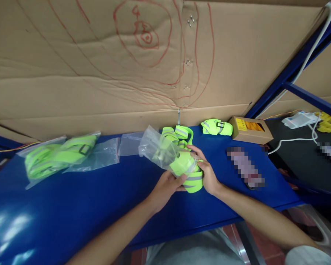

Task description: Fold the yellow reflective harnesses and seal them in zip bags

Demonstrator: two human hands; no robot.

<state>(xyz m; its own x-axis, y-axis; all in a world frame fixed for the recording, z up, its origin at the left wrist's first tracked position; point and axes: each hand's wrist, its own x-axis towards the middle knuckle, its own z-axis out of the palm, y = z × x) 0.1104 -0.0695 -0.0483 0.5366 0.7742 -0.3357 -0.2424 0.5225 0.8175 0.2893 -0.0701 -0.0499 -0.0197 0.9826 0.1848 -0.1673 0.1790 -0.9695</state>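
Both hands are around a rolled neon-yellow reflective strap (194, 180) with grey stripes, partly inside a clear plastic bag (154, 147). My left hand (165, 187) grips it from the lower left, thumb on top near the bag's edge. On the right side, my right hand (205, 169) has its fingers curled over the roll and the bag. Just behind lie more loops of neon-yellow strap (183, 132) on the blue table; whether they join the held roll is hidden by the bag.
Bagged neon straps (60, 154) lie at the left, beside flat clear bags (99, 156). A folded neon strap (216, 127) and a cardboard box (251, 129) stand at the back right. A blurred-out phone-like item (245, 167) rests right of my hands. Behind rises a cardboard wall (99, 92).
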